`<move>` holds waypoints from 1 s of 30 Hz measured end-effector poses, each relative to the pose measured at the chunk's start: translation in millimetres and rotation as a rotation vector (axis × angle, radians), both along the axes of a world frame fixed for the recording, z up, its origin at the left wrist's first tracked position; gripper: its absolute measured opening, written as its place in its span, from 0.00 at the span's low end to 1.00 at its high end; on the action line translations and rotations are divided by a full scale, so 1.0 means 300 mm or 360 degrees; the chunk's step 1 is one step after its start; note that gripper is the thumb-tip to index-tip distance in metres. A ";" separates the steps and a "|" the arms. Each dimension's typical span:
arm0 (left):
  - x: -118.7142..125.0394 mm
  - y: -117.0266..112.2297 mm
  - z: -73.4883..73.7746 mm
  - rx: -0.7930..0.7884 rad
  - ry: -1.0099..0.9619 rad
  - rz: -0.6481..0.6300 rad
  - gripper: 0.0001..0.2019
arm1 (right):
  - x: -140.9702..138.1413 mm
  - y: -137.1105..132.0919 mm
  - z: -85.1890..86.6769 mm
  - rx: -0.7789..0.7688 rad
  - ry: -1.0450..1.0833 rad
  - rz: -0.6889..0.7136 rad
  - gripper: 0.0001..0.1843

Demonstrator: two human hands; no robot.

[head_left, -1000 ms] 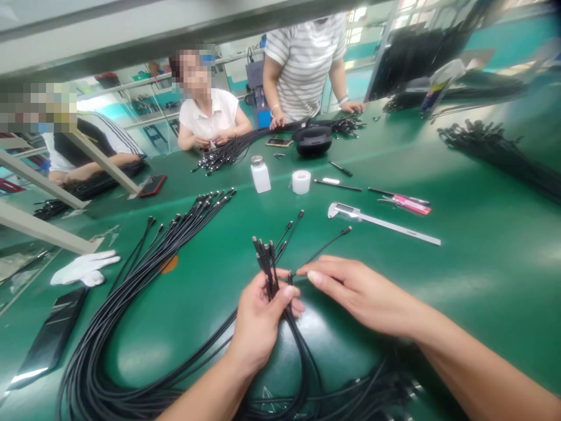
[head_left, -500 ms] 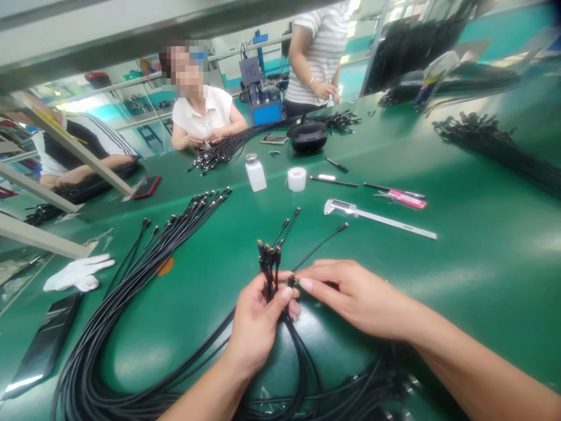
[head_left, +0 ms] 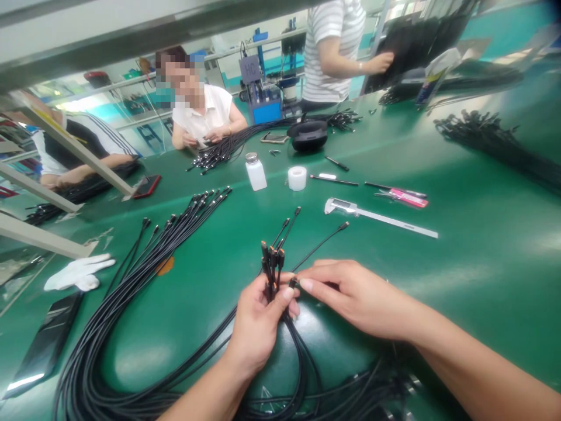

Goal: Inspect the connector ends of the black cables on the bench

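My left hand (head_left: 262,318) is closed around a small bunch of black USB cables (head_left: 272,266), their plugs pointing up and several tips orange. One cable plug (head_left: 292,282) leans right between its thumb and forefinger. At that plug's tip, the thumb and forefinger of my right hand (head_left: 350,295) are pinched together; whatever small piece they hold is mostly hidden. Just beyond my hands, a few loose cable ends (head_left: 326,242) lie on the green table (head_left: 473,292). From below my left hand, cables curve down toward a larger looped bundle (head_left: 94,345).
A digital caliper (head_left: 381,218), a tape roll (head_left: 297,178), a white bottle (head_left: 256,172) and a pink-handled tool (head_left: 407,197) lie ahead. White gloves (head_left: 79,273) and a black phone (head_left: 46,345) are at left. Co-workers (head_left: 204,111) occupy the far side, near more cable bundles (head_left: 495,140).
The standing co-worker has shifted right and extended an arm. The plugs in my left hand have tilted slightly right and lower; my right hand keeps its pinch at the plug tip.
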State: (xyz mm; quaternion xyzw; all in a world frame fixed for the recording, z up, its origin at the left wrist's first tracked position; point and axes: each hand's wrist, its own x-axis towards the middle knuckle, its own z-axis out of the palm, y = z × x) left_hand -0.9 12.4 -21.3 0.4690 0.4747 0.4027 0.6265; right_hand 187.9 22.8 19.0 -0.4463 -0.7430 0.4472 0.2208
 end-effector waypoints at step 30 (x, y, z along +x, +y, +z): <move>0.002 -0.001 0.008 -0.0019 -0.0108 0.0006 0.14 | 0.015 0.005 0.000 -0.0062 -0.0011 -0.0047 0.21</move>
